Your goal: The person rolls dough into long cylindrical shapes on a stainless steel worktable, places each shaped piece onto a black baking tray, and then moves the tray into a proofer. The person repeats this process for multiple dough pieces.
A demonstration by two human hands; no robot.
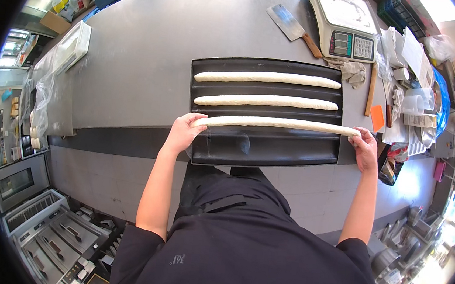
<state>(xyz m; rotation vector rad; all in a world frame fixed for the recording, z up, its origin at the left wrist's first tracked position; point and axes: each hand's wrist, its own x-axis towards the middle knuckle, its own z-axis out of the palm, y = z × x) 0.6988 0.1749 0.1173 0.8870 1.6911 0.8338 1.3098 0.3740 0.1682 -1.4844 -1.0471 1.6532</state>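
Observation:
A long, pale rope of dough [278, 124] is stretched level between my two hands, over the near half of a black baguette tray [292, 146]. My left hand [186, 130] pinches its left end beside the tray's left edge. At the other end, my right hand [365, 147] grips the dough just past the tray's right edge. Two similar dough ropes lie in the tray's grooves: one at the far side [268, 79] and one in the middle [266, 101]. The groove nearest my body shows bare black metal with a few pale marks.
The tray lies at the front edge of a steel worktable [136, 69]. Beyond it are a cleaver [287, 24], a digital scale [345, 28] and a crumpled cloth [352, 72]. A wooden stick [371, 89] and an orange scraper [377, 118] lie to the right. A white tray [74, 45] sits far left.

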